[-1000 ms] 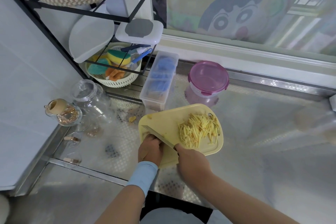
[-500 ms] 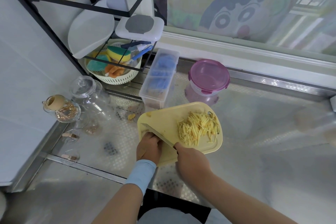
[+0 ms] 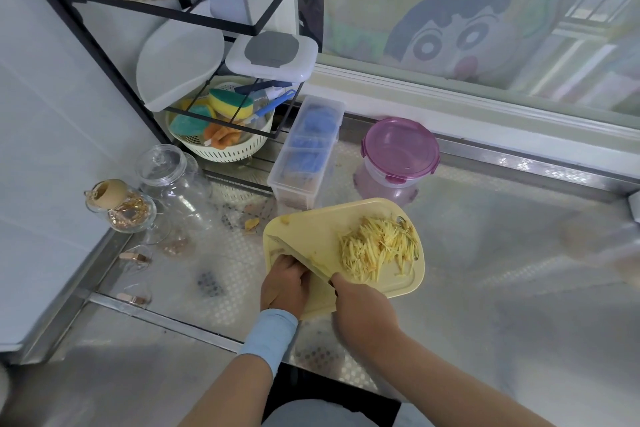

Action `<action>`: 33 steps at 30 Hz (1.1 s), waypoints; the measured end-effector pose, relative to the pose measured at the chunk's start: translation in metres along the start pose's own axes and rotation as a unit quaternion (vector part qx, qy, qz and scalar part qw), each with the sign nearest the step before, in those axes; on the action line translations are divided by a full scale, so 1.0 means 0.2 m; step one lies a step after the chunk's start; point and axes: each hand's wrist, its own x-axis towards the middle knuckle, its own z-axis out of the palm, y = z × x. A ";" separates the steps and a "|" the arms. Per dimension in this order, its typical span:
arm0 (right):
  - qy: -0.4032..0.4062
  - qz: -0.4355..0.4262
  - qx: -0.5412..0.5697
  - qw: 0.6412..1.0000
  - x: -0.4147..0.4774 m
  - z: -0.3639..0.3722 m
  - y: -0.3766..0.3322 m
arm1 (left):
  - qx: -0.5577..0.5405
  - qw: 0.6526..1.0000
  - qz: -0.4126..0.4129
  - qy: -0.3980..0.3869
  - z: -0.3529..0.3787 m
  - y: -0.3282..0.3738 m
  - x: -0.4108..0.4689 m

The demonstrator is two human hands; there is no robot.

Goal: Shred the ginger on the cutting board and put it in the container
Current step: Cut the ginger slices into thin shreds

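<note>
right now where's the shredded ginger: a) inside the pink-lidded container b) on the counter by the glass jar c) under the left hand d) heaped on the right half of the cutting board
d: the shredded ginger lies heaped on the right half of the cutting board, clear of the knife at its left.

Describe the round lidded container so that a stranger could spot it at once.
Start at the window with the cartoon face; on the metal counter below its sill stands the round container, behind the yellow cutting board. Unlike the long clear box to its left, it is round with a translucent pink clip-on lid.
</note>
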 end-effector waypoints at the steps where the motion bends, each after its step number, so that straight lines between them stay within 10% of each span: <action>1: -0.001 0.000 -0.003 1.000 -0.01 0.00 0.00 | 0.006 1.000 -0.002 -0.002 0.00 0.00 0.00; 33: -0.005 0.003 0.000 1.000 0.00 0.00 -0.03 | 0.004 0.999 -0.039 -0.036 -0.02 0.02 0.02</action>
